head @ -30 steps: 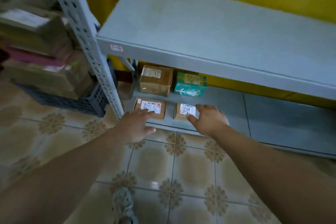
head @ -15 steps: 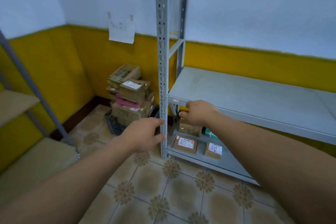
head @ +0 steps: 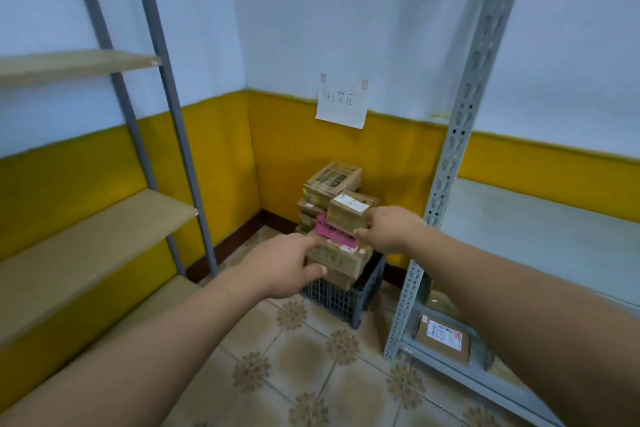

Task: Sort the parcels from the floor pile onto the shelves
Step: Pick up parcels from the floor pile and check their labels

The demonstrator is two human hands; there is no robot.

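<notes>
1. Room: a corner with a tiled floor point(head: 311, 374), walls yellow below and pale above, and a handwritten note point(head: 341, 106) taped up. Beige shelves point(head: 93, 218) stand to the left and a grey rack point(head: 446, 184) to the right.
2. Pile point(head: 332, 218): cardboard parcels are stacked in and above a dark crate point(head: 343, 298) in the corner. A small labelled box point(head: 348, 213) sits high over the crate's near right corner, on a pink parcel point(head: 332, 234).
3. Right hand point(head: 388, 230): at that box's near right edge, thumb low, fingers alongside. I cannot tell whether it grips.
4. Left hand point(head: 280, 267): fingers extended toward the lower box point(head: 339, 258) at the crate's near left edge, holding nothing.
5. Handling, as a judgement: the small box looks stiff and probably light. Take it by opposite side faces and lift straight up, because the pink parcel beneath may slide.
</notes>
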